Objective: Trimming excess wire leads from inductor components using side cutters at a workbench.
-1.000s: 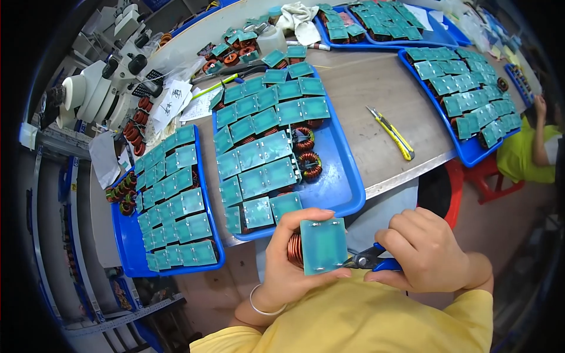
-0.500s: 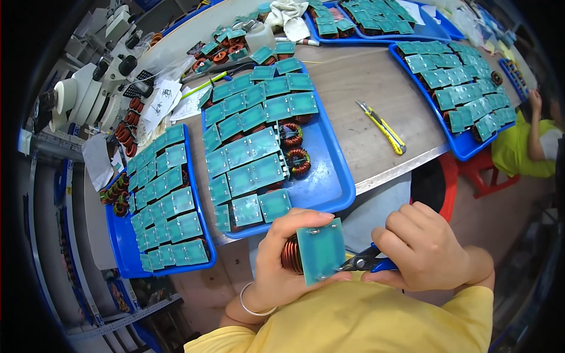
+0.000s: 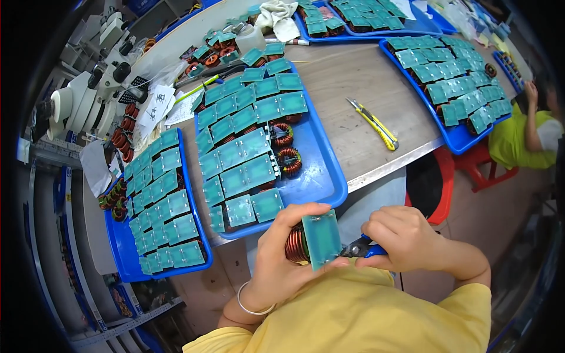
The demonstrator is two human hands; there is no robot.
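Note:
My left hand (image 3: 281, 259) is closed around a copper-wound coil (image 3: 296, 244) with a square green circuit board (image 3: 323, 238) on its side. Thumb and fingers grip the piece by its edges, the board's flat face turned up to the right. In my right hand (image 3: 406, 238) are blue-handled side cutters (image 3: 365, 247), fist wrapped round the handles. Their dark jaws point left and meet the board's lower right corner, near a small solder joint. Whether the jaws have closed on a lead is too small to tell.
Blue trays (image 3: 329, 170), (image 3: 206, 259) of board-topped coils stand ahead and left; another tray (image 3: 456, 144) is at the right. A yellow utility knife (image 3: 374, 125) lies on the table. Microscopes (image 3: 65, 106) stand far left. A person in a yellow-green top (image 3: 518, 141) sits at the far right.
The board has been turned slightly in my left hand, and my right hand with the cutters has shifted a little left and up. The whole view has also shifted slightly.

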